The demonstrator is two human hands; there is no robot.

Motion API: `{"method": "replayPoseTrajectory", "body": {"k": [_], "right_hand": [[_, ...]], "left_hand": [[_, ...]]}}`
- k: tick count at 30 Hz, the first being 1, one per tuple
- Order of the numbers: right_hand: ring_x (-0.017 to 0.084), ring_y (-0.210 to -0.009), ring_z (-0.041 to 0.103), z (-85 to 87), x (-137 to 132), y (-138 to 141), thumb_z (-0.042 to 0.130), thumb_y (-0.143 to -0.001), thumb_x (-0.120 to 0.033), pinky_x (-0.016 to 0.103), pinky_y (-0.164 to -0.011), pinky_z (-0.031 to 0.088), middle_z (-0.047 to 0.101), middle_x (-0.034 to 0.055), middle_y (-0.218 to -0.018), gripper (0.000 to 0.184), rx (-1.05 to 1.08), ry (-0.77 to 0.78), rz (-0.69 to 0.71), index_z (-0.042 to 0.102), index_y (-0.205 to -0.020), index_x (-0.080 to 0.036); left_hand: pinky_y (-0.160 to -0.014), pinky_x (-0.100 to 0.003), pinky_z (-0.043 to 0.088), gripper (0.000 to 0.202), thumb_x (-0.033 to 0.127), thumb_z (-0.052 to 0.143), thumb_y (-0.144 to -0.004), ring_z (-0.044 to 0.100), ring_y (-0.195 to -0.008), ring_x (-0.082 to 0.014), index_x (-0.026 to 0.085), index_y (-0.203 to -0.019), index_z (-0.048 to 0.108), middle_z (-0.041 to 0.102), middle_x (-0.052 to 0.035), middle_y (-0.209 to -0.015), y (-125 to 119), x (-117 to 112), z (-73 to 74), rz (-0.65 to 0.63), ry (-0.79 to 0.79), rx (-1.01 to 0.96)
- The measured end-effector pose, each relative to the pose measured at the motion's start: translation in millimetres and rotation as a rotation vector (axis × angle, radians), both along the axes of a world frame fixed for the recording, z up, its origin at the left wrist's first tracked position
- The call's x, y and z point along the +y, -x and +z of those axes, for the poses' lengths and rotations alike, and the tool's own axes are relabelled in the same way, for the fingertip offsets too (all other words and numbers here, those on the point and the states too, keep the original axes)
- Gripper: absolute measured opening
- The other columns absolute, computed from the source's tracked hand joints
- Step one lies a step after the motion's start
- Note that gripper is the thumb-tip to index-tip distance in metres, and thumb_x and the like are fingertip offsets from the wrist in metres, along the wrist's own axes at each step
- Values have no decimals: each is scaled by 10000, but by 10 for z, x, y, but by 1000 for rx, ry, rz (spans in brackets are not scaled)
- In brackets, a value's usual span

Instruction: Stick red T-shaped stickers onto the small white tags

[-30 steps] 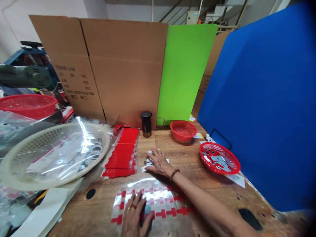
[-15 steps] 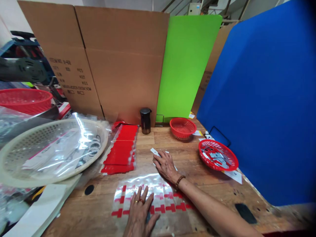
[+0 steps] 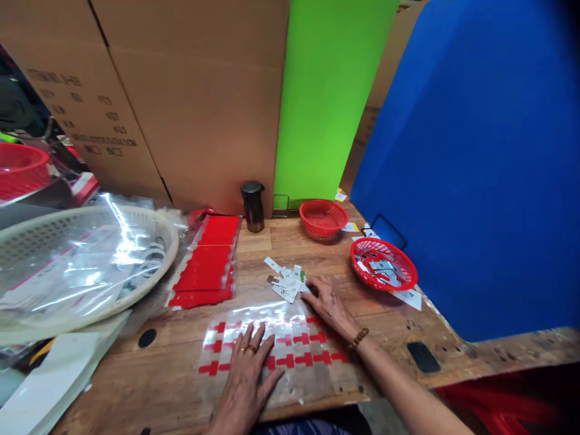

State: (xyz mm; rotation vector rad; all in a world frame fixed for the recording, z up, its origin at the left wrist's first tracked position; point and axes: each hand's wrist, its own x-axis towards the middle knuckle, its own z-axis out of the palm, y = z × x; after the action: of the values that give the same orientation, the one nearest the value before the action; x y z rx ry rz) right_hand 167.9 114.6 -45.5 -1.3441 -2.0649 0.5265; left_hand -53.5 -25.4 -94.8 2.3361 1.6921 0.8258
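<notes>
Fingers spread, my left hand (image 3: 244,377) lies flat on a clear plastic sheet (image 3: 301,386) that carries rows of red T-shaped pieces (image 3: 285,361). My right hand (image 3: 333,307) is at the right edge of a loose pile of small white cards (image 3: 287,283) with printed marks. Its thumb and bent fingertips touch the pile, with a gap between them; I see nothing lifted. One brownish and one green bit show among the cards. Left of the pile lies a stack of red strips (image 3: 206,260) in clear plastic.
A red basket of small flat parts (image 3: 410,284) stands to the right, another red basket (image 3: 324,232) behind. A dark lidded jug (image 3: 254,208) stands at the back. A large cream basket (image 3: 170,241) fills the left. Cardboard (image 3: 194,109), green (image 3: 330,103) and blue boards (image 3: 471,169) wall the table.
My right hand has drawn back to the right off the white cards, uncovering the pile. My left hand stays on the sheet. The view has tilted down and shifted a little right.
</notes>
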Motion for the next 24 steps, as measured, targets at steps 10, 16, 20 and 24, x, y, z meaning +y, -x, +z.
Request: {"method": "replayPoseTrajectory", "body": {"k": [10, 16, 20, 24], "right_hand": [[202, -829, 494, -7, 32, 77, 515, -776, -153, 296, -740, 376, 557, 73, -833, 33, -131, 75, -184, 543, -791, -160], [184, -790, 532, 37, 122, 26, 536, -755, -160, 257, -666, 352, 605, 64, -817, 76, -184, 135, -209, 548, -830, -160], [179, -686, 532, 26, 187, 12, 531, -734, -154, 254, -582, 320, 609, 58, -710, 56, -218, 188, -223, 556, -784, -150], [192, -765, 526, 5, 218, 14, 526, -702, -121, 259, -638, 337, 613, 83, -784, 61, -228, 194, -218, 560, -747, -145]], "left_hand": [[-1037, -526, 286, 461, 385, 640, -726, 341, -1300, -319, 275, -1171, 599, 511, -103, -1326, 56, -8, 90, 59, 147, -127], [-1050, -521, 260, 466, 373, 702, -663, 359, -1287, -328, 291, -1118, 640, 540, -93, -1298, 97, -26, 95, 93, 162, -261], [-1047, -539, 254, 455, 368, 714, -652, 365, -1280, -343, 288, -1096, 654, 554, -105, -1280, 77, -38, 93, 90, 155, -293], [-1039, -554, 260, 460, 372, 701, -668, 358, -1283, -351, 279, -1114, 641, 545, -115, -1287, 72, -75, 117, 83, 143, -272]]}}
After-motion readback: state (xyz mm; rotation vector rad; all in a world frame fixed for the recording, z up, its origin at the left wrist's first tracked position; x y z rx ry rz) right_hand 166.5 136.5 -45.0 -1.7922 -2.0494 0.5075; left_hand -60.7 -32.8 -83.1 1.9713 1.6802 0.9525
